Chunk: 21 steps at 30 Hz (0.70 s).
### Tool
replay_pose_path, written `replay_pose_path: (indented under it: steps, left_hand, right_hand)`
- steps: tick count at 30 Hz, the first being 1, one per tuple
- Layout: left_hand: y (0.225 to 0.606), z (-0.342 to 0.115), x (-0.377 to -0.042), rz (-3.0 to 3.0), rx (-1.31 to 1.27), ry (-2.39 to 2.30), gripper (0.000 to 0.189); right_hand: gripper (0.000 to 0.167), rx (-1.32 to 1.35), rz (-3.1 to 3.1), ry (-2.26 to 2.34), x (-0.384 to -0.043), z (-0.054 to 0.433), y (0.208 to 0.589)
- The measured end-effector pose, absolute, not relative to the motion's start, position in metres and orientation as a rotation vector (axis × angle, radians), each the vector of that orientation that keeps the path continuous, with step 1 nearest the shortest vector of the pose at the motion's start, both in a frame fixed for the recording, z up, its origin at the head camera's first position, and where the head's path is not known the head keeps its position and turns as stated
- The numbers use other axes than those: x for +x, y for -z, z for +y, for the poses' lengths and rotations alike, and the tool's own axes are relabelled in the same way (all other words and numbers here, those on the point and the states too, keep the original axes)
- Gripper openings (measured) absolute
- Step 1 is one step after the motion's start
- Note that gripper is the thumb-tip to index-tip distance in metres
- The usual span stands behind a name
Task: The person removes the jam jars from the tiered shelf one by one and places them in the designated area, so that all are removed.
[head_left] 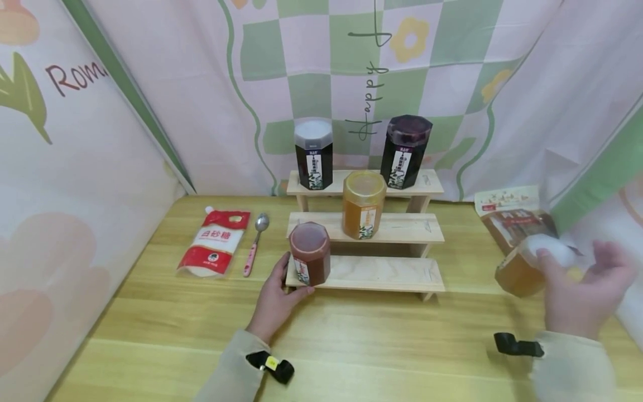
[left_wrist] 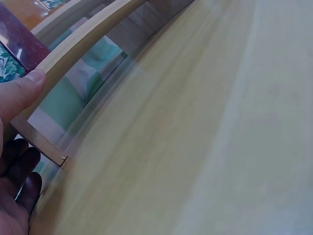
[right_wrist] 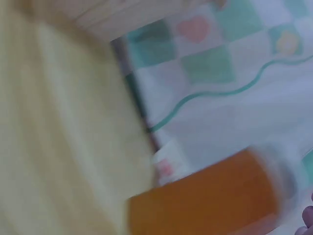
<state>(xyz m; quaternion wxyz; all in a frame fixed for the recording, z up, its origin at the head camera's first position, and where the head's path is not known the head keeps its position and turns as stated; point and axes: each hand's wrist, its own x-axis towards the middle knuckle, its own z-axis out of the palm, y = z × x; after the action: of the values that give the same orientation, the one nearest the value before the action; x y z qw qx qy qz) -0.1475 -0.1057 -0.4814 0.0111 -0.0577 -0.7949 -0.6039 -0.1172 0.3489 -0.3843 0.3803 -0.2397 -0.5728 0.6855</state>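
My left hand holds the left end of a three-step wooden stand, thumb along the lowest step's front edge. In the left wrist view its other fingers curl below the board. Right by the thumb, a reddish-brown hexagonal jar is on that step. Far right, my right hand grips an amber jar by its white lid, thumb against the lid. This jar is tilted and blurred; in the right wrist view the amber jar lies slantwise, with fingertips at the frame's edge.
A yellow jar stands on the middle step. Two dark jars, one white-lidded and one dark-lidded, occupy the top. Left lie a red-and-white sugar bag and a spoon. A brown packet is behind the amber jar.
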Motion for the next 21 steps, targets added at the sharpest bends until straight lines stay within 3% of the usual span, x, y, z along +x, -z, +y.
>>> replay_pose_path:
  steps: [10,21]
  left_hand:
    - [0.481,-0.107,-0.148,-2.446,-0.208,1.919,0.095]
    - [0.48,-0.107,-0.147,-2.449,-0.198,1.921,0.095]
  right_hand:
    - [0.067,-0.345,-1.449,-1.886,-0.102,0.303,0.345]
    - [0.061,0.039,-2.182,-1.657,-0.107,0.25,0.365]
